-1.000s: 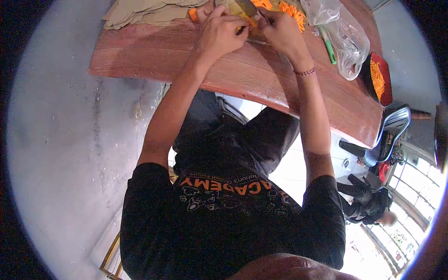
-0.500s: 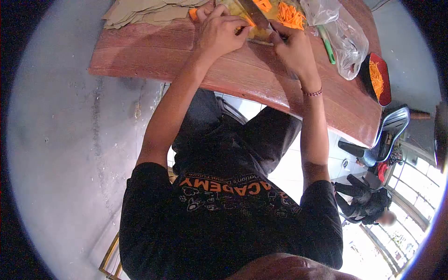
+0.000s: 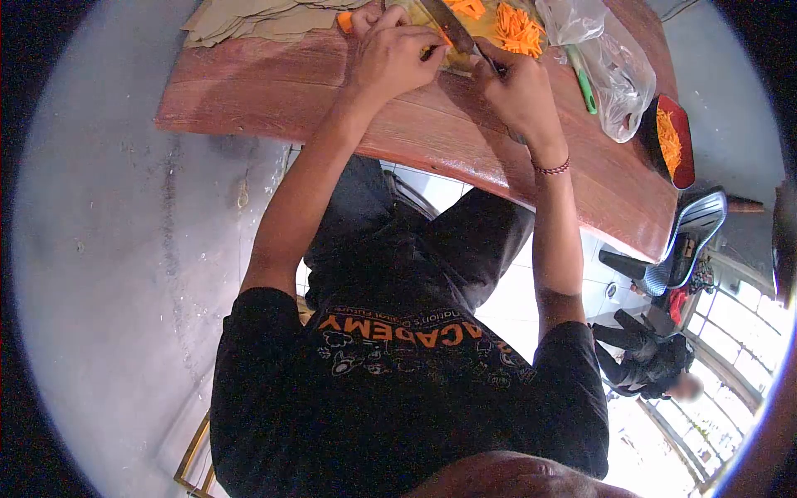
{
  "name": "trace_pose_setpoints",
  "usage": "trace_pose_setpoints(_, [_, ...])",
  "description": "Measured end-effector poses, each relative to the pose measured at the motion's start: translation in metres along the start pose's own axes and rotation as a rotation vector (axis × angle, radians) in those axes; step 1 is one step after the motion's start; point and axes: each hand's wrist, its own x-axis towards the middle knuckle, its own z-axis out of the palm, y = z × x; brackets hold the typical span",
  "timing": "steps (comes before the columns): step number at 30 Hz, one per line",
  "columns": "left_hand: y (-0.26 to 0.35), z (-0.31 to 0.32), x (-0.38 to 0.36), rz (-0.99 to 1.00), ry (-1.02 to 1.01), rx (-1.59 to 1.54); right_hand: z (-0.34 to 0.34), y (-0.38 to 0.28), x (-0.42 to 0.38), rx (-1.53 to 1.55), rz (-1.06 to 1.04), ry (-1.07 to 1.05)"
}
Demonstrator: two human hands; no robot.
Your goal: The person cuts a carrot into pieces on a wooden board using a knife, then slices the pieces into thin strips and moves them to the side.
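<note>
My left hand [image 3: 397,60] is closed with bent fingers over a piece of carrot [image 3: 345,22], most of it hidden; some orange shows by the thumb and at the fingertips. My right hand [image 3: 521,98] is wrapped round the dark handle of a kitchen knife [image 3: 449,25]. The blade points up and left, close beside my left fingertips, over a yellowish cutting board [image 3: 457,61]. Thin carrot strips [image 3: 520,31] lie heaped just beyond my right hand, with a smaller bunch near the blade.
Brown paper sheets [image 3: 249,23] lie at the table's far left. Right of the board are a green-handled tool [image 3: 584,87] and a clear plastic bag [image 3: 618,79]. A red-and-black bowl [image 3: 686,149] with orange strips stands at the right edge. Another person [image 3: 652,361] is at lower right.
My right hand and the knife have shifted slightly left, and the blade is nearer my left fingertips. My left hand stays in nearly the same place.
</note>
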Motion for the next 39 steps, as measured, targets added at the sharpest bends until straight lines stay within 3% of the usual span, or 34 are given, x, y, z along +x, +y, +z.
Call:
trace_pose_setpoints(8, [0.002,-0.002,0.001,-0.006,-0.007,-0.020,0.004,-0.007,0.012,-0.090,-0.052,0.006])
trace_pose_setpoints(13, [-0.009,0.013,-0.001,-0.039,-0.038,-0.103,0.011,0.004,0.040,-0.131,-0.013,-0.120])
trace_pose_setpoints(17, [0.000,-0.005,0.000,0.012,-0.006,-0.006,0.006,0.001,0.037,-0.120,-0.056,-0.019])
trace_pose_setpoints(20, [-0.004,-0.001,-0.002,0.002,0.018,-0.062,-0.003,0.006,0.030,0.000,0.049,0.007])
trace_pose_setpoints(23, [-0.014,-0.004,-0.005,-0.051,0.065,-0.129,-0.010,0.002,0.015,0.045,0.061,-0.046])
trace_pose_setpoints(25, [-0.015,-0.010,-0.007,-0.181,0.014,-0.070,-0.009,0.004,0.009,-0.046,-0.103,-0.065])
trace_pose_setpoints(28, [-0.027,0.002,-0.017,-0.154,0.092,-0.216,-0.008,-0.001,0.010,0.018,-0.063,-0.107])
trace_pose_setpoints(31, [-0.023,0.000,-0.021,-0.180,0.034,-0.126,-0.009,0.000,0.027,0.021,0.070,-0.186])
trace_pose_setpoints(34, [-0.018,-0.005,-0.014,-0.234,-0.062,-0.118,0.002,0.013,0.051,-0.071,-0.100,-0.099])
trace_pose_setpoints(39, [-0.018,0.000,-0.014,-0.208,-0.028,-0.106,-0.004,0.009,0.062,-0.026,-0.033,-0.100])
